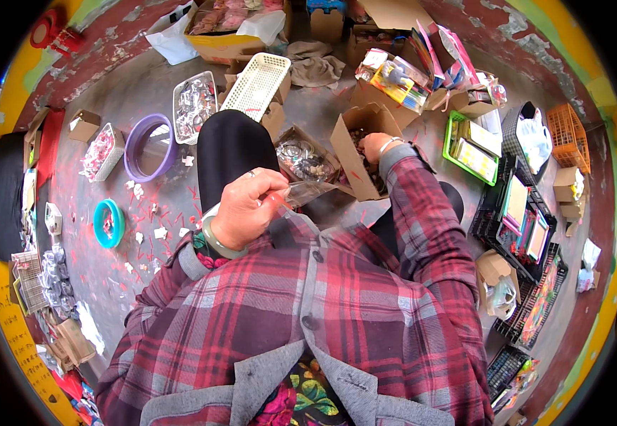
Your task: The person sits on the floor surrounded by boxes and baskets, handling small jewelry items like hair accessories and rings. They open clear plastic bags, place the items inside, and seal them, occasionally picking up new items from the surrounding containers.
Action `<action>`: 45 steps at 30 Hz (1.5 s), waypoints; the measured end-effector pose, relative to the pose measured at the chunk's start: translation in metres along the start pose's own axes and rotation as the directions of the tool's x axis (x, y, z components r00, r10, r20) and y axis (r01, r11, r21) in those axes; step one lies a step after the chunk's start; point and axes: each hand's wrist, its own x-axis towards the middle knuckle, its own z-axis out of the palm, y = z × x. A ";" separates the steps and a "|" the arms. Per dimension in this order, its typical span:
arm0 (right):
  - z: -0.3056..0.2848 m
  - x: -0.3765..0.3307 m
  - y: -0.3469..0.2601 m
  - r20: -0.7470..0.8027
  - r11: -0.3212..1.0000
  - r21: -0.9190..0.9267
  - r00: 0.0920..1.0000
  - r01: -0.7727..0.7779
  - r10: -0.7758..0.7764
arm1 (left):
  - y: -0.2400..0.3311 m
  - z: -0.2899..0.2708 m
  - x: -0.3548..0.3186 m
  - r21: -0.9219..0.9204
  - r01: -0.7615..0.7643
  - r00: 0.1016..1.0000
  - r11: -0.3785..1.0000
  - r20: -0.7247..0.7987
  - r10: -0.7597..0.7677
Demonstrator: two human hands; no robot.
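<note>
My left hand (244, 213) is closed in front of my chest, thumb and fingers pinching a clear plastic bag (310, 192) with a reddish strip by the fingertips. The bag reaches rightward over the gap between my knees. My right hand (376, 147) dips into an upright cardboard box (366, 183) that holds many small brownish pieces; its fingers are hidden among them. Left of that box, a lower open carton (301, 155) contains shiny, clear-wrapped items.
Beyond my left knee stand a long cream basket (257, 86) and a white basket of wrapped items (196, 105). A purple basin (131, 156) and a teal bowl (100, 226) sit left. Black crates (516, 220) and a green tray (454, 145) lie right. Red and white scraps litter the floor.
</note>
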 end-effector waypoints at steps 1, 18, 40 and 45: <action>-0.003 0.002 -0.007 0.028 1.000 -0.020 1.000 -0.006 0.007 | 0.000 -0.001 -0.001 0.013 0.008 1.000 1.000 -0.007 -0.008; 0.016 -0.001 0.002 -0.089 0.984 0.178 0.995 -0.021 0.038 | 0.001 -0.006 -0.009 -0.027 0.088 0.996 0.996 -0.025 -0.089; 0.015 -0.122 0.002 -0.399 -0.606 0.660 0.891 0.444 0.217 | -0.004 0.000 -0.010 -0.054 0.041 0.999 0.998 0.016 -0.040; 0.008 -0.130 -0.007 -0.487 -0.683 0.517 0.833 0.516 0.261 | -0.004 0.001 -0.010 -0.051 0.052 0.998 0.997 0.024 -0.051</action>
